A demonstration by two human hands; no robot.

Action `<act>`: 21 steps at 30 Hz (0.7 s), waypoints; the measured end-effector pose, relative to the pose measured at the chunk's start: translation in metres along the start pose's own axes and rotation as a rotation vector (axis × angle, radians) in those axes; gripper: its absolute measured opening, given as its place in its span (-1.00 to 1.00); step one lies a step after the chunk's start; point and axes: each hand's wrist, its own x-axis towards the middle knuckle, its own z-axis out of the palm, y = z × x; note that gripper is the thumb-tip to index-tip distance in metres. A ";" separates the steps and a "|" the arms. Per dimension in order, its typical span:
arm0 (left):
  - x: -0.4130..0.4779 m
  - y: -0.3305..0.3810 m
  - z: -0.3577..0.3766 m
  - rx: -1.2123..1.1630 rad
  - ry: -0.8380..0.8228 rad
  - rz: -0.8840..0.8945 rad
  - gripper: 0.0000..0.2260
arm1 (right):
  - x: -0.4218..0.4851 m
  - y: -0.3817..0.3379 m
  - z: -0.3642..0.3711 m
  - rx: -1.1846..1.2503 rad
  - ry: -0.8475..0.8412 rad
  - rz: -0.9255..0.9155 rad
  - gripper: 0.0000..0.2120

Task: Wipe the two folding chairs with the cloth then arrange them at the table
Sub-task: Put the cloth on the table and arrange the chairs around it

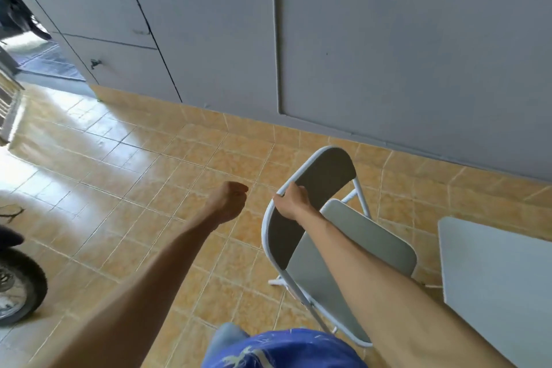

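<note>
The right hand (pixel 291 199) gripped the curved dark-grey backrest of the white-tubed, grey-seated metal folding chair (pixel 334 251) standing on glossy orange tiles (pixel 167 176) beside the pale rectangular table (pixel 501 284), while the left hand (pixel 228 200) hung curled, empty.

The folding chair (pixel 334 251) stands on the floor (pixel 167 176), before the wall (pixel 388 54). The bench (pixel 495 287) lies to its right. A wheel (pixel 18 287) sits far left.

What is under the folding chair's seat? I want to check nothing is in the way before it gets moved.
Under the seat only tan floor tiles and a white chair foot show. The seat and the right forearm hide the rest.
</note>
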 end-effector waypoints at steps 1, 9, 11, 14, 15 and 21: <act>0.010 0.000 0.001 0.011 -0.020 0.005 -0.71 | 0.005 0.001 0.004 0.001 0.008 0.029 -0.41; 0.093 0.020 0.023 0.086 -0.259 0.126 -0.71 | 0.035 -0.002 0.040 0.066 0.083 0.249 -0.27; 0.114 0.024 0.030 0.096 -0.288 0.160 -0.80 | 0.041 -0.007 0.047 0.048 0.137 0.276 -0.30; 0.137 0.030 0.034 0.168 -0.345 0.226 -0.81 | 0.044 -0.016 0.057 0.077 0.239 0.355 -0.35; 0.144 0.031 0.035 0.168 -0.367 0.237 -0.78 | 0.044 -0.020 0.058 0.088 0.258 0.384 -0.35; 0.180 0.036 0.049 0.046 -0.529 0.256 -0.67 | 0.049 -0.040 0.081 0.149 0.338 0.533 -0.21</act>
